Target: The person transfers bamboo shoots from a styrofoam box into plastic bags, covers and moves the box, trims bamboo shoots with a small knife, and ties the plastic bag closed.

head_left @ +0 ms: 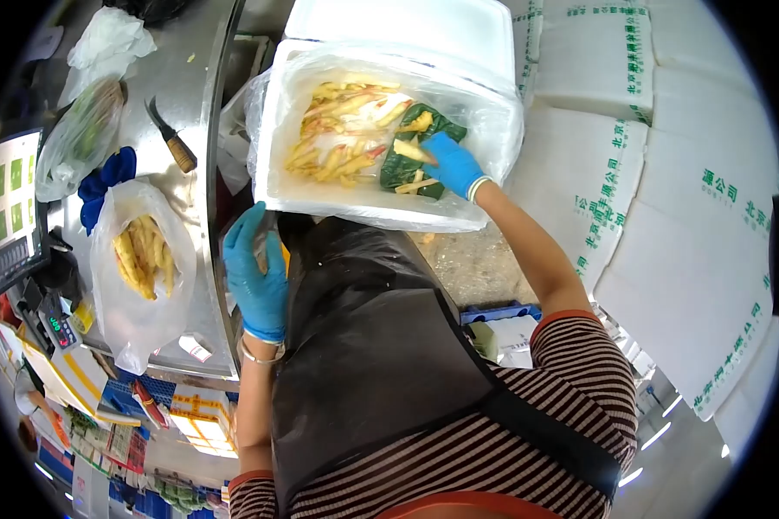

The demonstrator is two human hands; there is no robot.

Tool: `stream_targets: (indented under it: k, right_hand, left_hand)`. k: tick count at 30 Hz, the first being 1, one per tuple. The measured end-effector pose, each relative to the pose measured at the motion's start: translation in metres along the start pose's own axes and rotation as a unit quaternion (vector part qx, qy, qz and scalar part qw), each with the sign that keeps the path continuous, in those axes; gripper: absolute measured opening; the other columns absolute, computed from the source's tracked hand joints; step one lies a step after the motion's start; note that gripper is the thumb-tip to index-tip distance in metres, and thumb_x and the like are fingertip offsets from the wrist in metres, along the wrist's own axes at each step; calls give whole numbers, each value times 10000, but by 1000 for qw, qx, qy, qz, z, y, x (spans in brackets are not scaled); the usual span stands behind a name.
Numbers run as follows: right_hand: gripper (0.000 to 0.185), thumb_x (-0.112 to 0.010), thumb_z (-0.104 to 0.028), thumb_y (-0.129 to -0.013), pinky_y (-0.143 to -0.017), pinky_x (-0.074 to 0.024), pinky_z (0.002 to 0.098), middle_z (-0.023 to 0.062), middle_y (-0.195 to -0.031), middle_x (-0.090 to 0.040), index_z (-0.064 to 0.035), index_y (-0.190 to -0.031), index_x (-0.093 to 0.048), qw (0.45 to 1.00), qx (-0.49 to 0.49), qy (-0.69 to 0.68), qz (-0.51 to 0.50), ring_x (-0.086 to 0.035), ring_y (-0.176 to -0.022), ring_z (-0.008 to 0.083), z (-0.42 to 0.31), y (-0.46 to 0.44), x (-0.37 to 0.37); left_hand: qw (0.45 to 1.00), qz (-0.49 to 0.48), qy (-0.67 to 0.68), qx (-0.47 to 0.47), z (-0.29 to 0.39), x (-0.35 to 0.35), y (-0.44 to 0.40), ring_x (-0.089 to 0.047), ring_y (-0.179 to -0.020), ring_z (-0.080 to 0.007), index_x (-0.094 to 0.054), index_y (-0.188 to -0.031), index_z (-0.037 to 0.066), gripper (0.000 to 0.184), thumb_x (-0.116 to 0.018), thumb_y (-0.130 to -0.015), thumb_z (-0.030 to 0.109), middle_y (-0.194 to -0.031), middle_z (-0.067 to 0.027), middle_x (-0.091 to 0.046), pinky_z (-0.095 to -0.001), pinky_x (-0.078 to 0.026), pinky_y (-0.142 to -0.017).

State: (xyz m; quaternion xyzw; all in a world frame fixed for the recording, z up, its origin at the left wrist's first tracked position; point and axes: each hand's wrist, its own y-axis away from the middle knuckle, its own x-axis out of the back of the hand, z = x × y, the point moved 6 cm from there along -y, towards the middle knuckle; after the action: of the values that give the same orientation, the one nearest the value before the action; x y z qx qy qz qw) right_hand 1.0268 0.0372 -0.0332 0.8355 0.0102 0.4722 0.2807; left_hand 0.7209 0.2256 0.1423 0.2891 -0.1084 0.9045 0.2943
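Observation:
My right hand (452,163), in a blue glove, reaches into a white foam box (277,186) lined with clear plastic. Its fingers are closed on the end of a pale yellow shoot (413,152), above a dark green leaf-like sheet (395,176). More pieces lie on that sheet. At the left of the box lie many yellow finger-shaped shoots (337,162), some with pinkish parts; their exact kind I cannot make out. My left hand (258,272), also blue-gloved, hangs open between the steel table (169,69) and my dark apron (355,320), fingers stretched out and holding nothing.
On the steel table are a curved knife with a wooden handle (180,151), a clear bag of yellow pieces (112,259), another plastic bag (74,143) and a screen (9,203). Stacked white boxes with green print (666,259) stand at the right. Another person (39,402) is far left.

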Motion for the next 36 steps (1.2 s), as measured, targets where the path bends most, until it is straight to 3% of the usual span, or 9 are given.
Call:
stream_targets:
  k: [4,7,11,17,21,25,26,31,36]
  right_hand:
    - [545,-615,-347,-903,-1012,-435,413,177,-1360,-514,-99,-1372,-492,997,54,-45,0,-527,-1205,343,-43,-44,8]
    - [508,-593,-290,-919,-1012,-430,422,174,-1331,-535,-95,-1374,-476,978,102,-98,151,-528,-1194,345,-78,-102,11]
    - [384,-543,-136,-913,-857,-515,427,184,-1155,-618,-60,-1289,-533,971,30,121,205,-626,-1024,322,-116,-161,-8]
    - [270,-502,-63,-901,-685,-548,428,176,-999,-658,-46,-1155,-591,968,-28,167,188,-667,-856,323,-122,-198,-1]
    - [279,-487,-64,-905,-689,-546,440,175,-947,-675,-45,-1157,-604,941,14,159,298,-669,-849,336,-110,-216,-1]
    - [328,-568,-176,-841,-712,-556,447,154,-830,-695,-64,-1141,-644,947,83,304,-61,-681,-811,352,-117,-218,-11]
    - [397,-616,-256,-801,-794,-545,423,167,-978,-695,-68,-1149,-652,949,55,272,-153,-669,-917,354,-122,-202,3]
    - [532,-654,-324,-790,-930,-479,391,191,-1242,-602,-90,-1265,-594,993,47,20,-106,-605,-1080,344,-85,-134,48]
    - [555,-608,-262,-836,-859,-505,368,206,-1123,-641,-84,-1352,-511,987,-41,-133,-80,-647,-988,282,-58,-62,41]
  left_hand:
    - [1000,-19,-7,11,-6,-8,-2,-602,-1064,-245,-574,-1255,37,395,-617,-870,-40,-1203,-135,-563,-325,-497,-932]
    - [1000,-16,12,16,-6,-17,-5,-608,-1042,-254,-586,-1247,41,387,-628,-867,-20,-1189,-138,-573,-333,-496,-920]
    - [999,-31,-5,10,-2,-25,-7,-612,-1017,-281,-617,-1207,38,348,-631,-861,4,-1158,-155,-595,-351,-489,-909]
    - [999,-18,-37,-15,-7,-24,1,-608,-964,-336,-649,-1145,29,309,-640,-836,25,-1057,-177,-652,-391,-479,-864]
    - [999,-36,-20,7,-15,-22,4,-614,-931,-344,-657,-1117,18,281,-638,-837,31,-1037,-188,-653,-394,-485,-837]
    - [999,-32,-37,-12,-15,-15,3,-615,-924,-350,-665,-1101,24,267,-636,-836,39,-1033,-196,-649,-407,-489,-823]
    - [997,-54,-58,-12,-16,-15,3,-614,-984,-301,-653,-1152,65,292,-621,-867,10,-1086,-155,-631,-355,-489,-870]
    - [994,-3,-92,-62,-26,-26,-27,-577,-1051,-340,-600,-1236,84,403,-674,-841,101,-1164,-175,-593,-406,-462,-914]
    - [974,81,-194,-84,-3,-57,-118,-400,-1326,-357,-414,-1439,150,870,-817,-692,342,-1399,-162,-465,-512,-354,-1057]
